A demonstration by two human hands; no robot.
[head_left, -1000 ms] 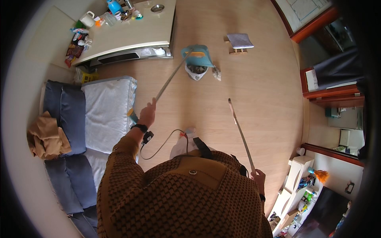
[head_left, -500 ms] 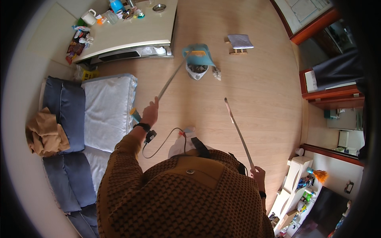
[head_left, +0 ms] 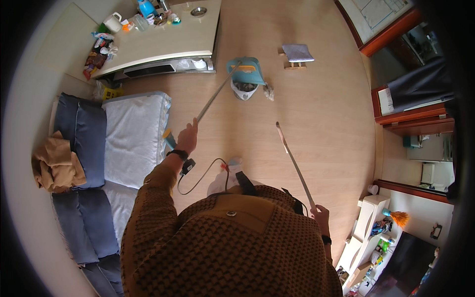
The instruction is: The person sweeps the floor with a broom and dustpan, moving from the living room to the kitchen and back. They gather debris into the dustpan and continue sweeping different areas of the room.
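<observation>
My left hand is closed round the long handle of a dustpan. Its blue-green pan is tipped over a small waste bin with a pale liner and dark rubbish inside. A blue-and-yellow end piece shows just left of that hand. At the lower right, my right hand grips a long grey pole, which slants up and left with its upper end above the floor. Whether the pole carries a head is not visible. A greyish fluffy clump is beside the bin, below the pan's right corner.
A pale table with cups and bottles stands at the far left. Along the left side runs a sofa with dark cushions. A low stool with a grey cushion stands beyond the bin. White shelving lines the right.
The pole in my right hand has shifted slightly left at its upper end. My left hand and the dustpan have barely moved, the pan still tipped over the bin.
</observation>
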